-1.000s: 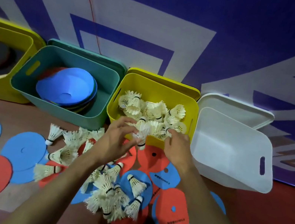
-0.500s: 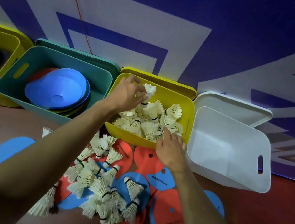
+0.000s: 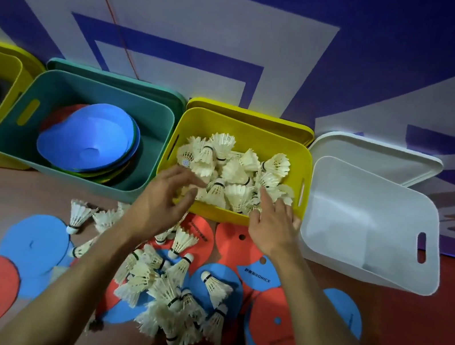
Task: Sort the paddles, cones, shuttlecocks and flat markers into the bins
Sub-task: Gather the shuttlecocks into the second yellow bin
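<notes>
both hands at frame centre, over the yellow bin (image 3: 246,124) | left hand (image 3: 161,200) loose and empty, right hand (image 3: 271,225) spread, probably patting shuttlecocks (image 3: 229,172) down so they'd fit | more shuttlecocks on the floor (image 3: 170,292) at lower centre

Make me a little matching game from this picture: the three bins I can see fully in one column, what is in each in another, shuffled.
Bins:
1. teal bin
2. yellow bin
3. white bin

Contents:
A. nothing visible inside
B. stacked cones, blue on top
C. a heap of shuttlecocks

Pairs: 1-B, 2-C, 3-A
</notes>
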